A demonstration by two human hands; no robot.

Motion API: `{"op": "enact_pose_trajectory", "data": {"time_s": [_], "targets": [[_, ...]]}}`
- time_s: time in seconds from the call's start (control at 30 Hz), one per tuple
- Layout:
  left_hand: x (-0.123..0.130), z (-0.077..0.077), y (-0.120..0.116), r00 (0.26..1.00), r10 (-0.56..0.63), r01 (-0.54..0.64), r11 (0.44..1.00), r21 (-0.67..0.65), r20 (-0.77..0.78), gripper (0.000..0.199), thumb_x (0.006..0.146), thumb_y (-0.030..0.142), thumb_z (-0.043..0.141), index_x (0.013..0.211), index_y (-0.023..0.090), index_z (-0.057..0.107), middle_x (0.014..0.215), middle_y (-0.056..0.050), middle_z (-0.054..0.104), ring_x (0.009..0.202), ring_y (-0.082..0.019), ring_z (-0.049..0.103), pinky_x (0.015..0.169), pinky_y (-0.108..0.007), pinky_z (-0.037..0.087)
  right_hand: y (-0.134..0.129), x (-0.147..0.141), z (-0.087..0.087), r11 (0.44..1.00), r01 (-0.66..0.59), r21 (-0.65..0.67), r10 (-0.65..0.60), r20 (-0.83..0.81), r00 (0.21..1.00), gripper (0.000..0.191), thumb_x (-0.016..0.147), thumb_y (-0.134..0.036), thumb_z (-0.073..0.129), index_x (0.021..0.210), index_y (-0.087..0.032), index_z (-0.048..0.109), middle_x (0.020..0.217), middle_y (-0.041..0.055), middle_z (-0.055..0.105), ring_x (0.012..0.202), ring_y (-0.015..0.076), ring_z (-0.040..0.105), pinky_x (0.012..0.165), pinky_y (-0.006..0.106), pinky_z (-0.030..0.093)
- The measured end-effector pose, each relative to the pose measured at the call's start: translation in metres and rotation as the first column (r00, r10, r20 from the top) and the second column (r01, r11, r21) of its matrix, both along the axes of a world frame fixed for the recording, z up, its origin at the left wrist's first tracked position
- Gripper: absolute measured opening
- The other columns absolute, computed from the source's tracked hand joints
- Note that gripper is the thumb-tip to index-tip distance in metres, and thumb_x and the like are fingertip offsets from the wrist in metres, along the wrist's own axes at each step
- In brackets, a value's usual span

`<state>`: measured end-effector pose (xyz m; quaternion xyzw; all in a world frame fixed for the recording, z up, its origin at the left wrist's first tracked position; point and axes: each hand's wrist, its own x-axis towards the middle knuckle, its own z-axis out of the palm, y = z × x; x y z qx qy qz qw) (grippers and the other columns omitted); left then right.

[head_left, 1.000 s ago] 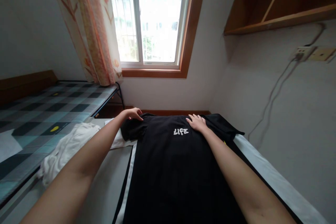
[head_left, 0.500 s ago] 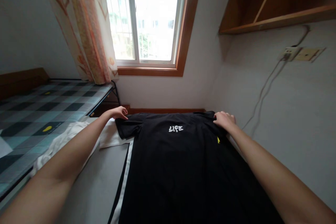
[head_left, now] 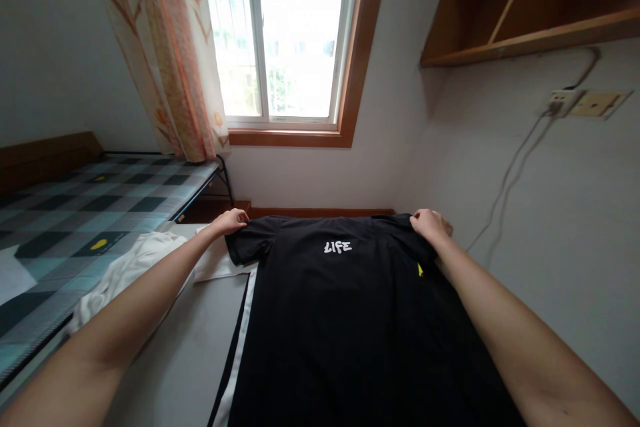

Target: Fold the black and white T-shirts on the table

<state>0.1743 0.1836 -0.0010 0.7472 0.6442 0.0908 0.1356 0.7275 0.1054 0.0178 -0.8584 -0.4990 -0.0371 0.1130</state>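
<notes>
A black T-shirt [head_left: 330, 320] lies spread out in front of me, with white lettering on its upper part and a small yellow mark near the right side. My left hand [head_left: 231, 221] pinches the top edge of the shirt's left sleeve between thumb and fingers. At the opposite sleeve, my right hand [head_left: 433, 225] grips the cloth near the far edge, its fingers curled and partly hidden. Below the left sleeve, white cloth [head_left: 220, 263] shows, and a white strip runs along the shirt's left side.
Crumpled white fabric [head_left: 143, 267] lies left of my left forearm on the pale surface [head_left: 185, 340]. Further left is a bed with a checked cover [head_left: 135, 203]. A window [head_left: 300, 47] and a flowered curtain [head_left: 173, 67] are ahead. Wooden shelves [head_left: 500, 47] and a plugged-in cable [head_left: 520, 153] are at right.
The fingers of my left hand have closed onto the left sleeve; they were a little apart before. My right hand stays at the right sleeve. The view has shifted slightly.
</notes>
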Motion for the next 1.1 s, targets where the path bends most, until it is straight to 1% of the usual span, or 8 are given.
{"op": "enact_pose_trajectory", "data": {"time_s": [0.13, 0.27, 0.5, 0.6, 0.7, 0.9, 1.0, 1.1], "targets": [[0.004, -0.022, -0.017, 0.997, 0.062, -0.066, 0.991, 0.114, 0.042, 0.024, 0.085, 0.032, 0.054, 0.102, 0.026, 0.069, 0.088, -0.003, 0.072, 0.085, -0.020, 0.067, 0.069, -0.024, 0.043, 0.012, -0.017, -0.005, 0.997, -0.031, -0.073, 0.027, -0.046, 0.999, 0.038, 0.087, -0.036, 0.052, 0.119, -0.024, 0.069, 0.120, 0.0145, 0.067, 0.113, 0.0324, 0.059, 0.095, 0.049, 0.041], [0.000, -0.038, -0.022, 0.950, 0.113, -0.203, 0.932, 0.302, 0.290, 0.023, 0.083, 0.035, 0.054, 0.090, 0.021, 0.071, 0.084, -0.005, 0.072, 0.079, -0.020, 0.065, 0.069, -0.025, 0.044, 0.024, -0.027, -0.009, 0.992, 0.051, -0.119, -0.060, -0.067, 0.996, 0.030, 0.084, -0.023, 0.053, 0.106, -0.021, 0.074, 0.113, 0.0151, 0.069, 0.108, 0.0317, 0.061, 0.096, 0.048, 0.037], [-0.012, -0.045, -0.013, 0.777, 0.070, -0.360, 0.865, 0.350, 0.626, 0.031, 0.072, 0.046, 0.063, 0.075, 0.015, 0.069, 0.070, -0.005, 0.068, 0.067, -0.017, 0.060, 0.066, -0.027, 0.045, 0.036, -0.035, -0.014, 0.987, 0.153, 0.043, -0.147, -0.119, 0.982, 0.045, 0.089, -0.015, 0.032, 0.119, -0.011, 0.066, 0.117, 0.0236, 0.064, 0.107, 0.0327, 0.061, 0.086, 0.042, 0.045], [-0.011, -0.045, -0.012, 0.714, 0.087, -0.366, 0.892, 0.264, 0.695, 0.043, 0.069, 0.056, 0.065, 0.075, 0.014, 0.069, 0.068, -0.006, 0.067, 0.067, -0.018, 0.061, 0.063, -0.028, 0.045, 0.034, -0.038, -0.027, 0.998, 0.067, 0.014, -0.067, -0.012, 0.998, 0.042, 0.090, -0.022, 0.037, 0.123, -0.014, 0.062, 0.124, 0.0220, 0.060, 0.117, 0.0349, 0.053, 0.094, 0.047, 0.040], [-0.011, -0.035, -0.014, 0.707, 0.104, -0.256, 0.960, 0.116, 0.699, 0.052, 0.062, 0.063, 0.070, 0.078, 0.013, 0.070, 0.075, -0.007, 0.069, 0.074, -0.021, 0.064, 0.066, -0.029, 0.047, 0.028, -0.033, -0.037, 0.999, 0.043, 0.004, -0.043, 0.069, 0.997, 0.046, 0.092, -0.038, 0.040, 0.128, -0.016, 0.058, 0.132, 0.0217, 0.054, 0.124, 0.0378, 0.044, 0.097, 0.053, 0.036], [-0.023, -0.001, -0.025, 0.745, 0.051, 0.096, 0.979, -0.182, 0.665, 0.071, 0.042, 0.040, 0.090, 0.105, 0.017, 0.068, 0.101, -0.008, 0.070, 0.088, -0.022, 0.066, 0.073, -0.029, 0.052, 0.011, 0.006, -0.031, 0.961, 0.277, -0.021, -0.278, -0.032, 0.960, 0.065, 0.091, -0.054, 0.035, 0.129, -0.006, 0.058, 0.135, 0.0285, 0.047, 0.127, 0.0441, 0.041, 0.103, 0.058, 0.030], [-0.024, 0.009, -0.035, 0.638, 0.120, 0.077, 0.973, -0.218, 0.761, 0.083, 0.050, 0.042, 0.088, 0.124, 0.019, 0.058, 0.101, -0.008, 0.068, 0.081, -0.020, 0.066, 0.068, -0.029, 0.053, 0.002, 0.023, -0.028, 0.937, 0.338, -0.089, -0.346, -0.106, 0.932, 0.063, 0.086, -0.058, 0.044, 0.123, -0.010, 0.064, 0.135, 0.0278, 0.048, 0.127, 0.0452, 0.042, 0.102, 0.057, 0.034], [-0.015, 0.013, -0.049, 0.540, 0.285, -0.010, 0.943, -0.332, 0.792, 0.096, 0.058, 0.047, 0.085, 0.139, 0.023, 0.040, 0.098, -0.007, 0.066, 0.068, -0.016, 0.065, 0.060, -0.029, 0.053, -0.004, 0.029, -0.028, 0.968, 0.250, -0.007, -0.250, -0.092, 0.964, 0.054, 0.085, -0.049, 0.051, 0.119, -0.011, 0.066, 0.129, 0.0271, 0.051, 0.121, 0.0424, 0.048, 0.096, 0.053, 0.042]]}}
